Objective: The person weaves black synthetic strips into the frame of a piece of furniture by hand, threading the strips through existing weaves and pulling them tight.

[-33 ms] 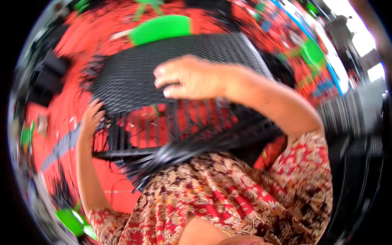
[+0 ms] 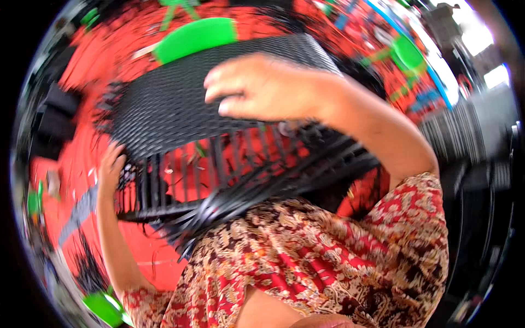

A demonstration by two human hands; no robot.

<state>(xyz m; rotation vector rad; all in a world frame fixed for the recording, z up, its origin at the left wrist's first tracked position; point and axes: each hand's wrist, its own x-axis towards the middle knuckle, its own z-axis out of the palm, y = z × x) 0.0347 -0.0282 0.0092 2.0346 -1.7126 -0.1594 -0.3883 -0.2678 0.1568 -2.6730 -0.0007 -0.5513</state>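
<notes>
In front of me is a black frame with a woven panel (image 2: 169, 101) of flat strips on its far part. Its near part shows bare, parallel black strips (image 2: 216, 161) with gaps between them. My left hand (image 2: 111, 167) is at the panel's left edge, fingers extended and slightly apart; its thumb is hidden. Over the middle of the weave my right hand (image 2: 254, 90) hovers palm down, slightly blurred, with a gap between thumb and bent fingers and nothing visible in it. A bundle of loose black strips (image 2: 235, 194) lies across the near side, against my patterned clothing.
A green chair or stool (image 2: 197, 39) stands just beyond the panel, and another green stool (image 2: 407, 53) is at the far right. Black boxy objects (image 2: 57, 112) sit at the left on the red floor (image 2: 82, 164). More loose strips (image 2: 87, 268) lie at the lower left.
The panel and background have shifted up and left in view. My right hand is slightly higher in the picture; my left hand stays by the left edge.
</notes>
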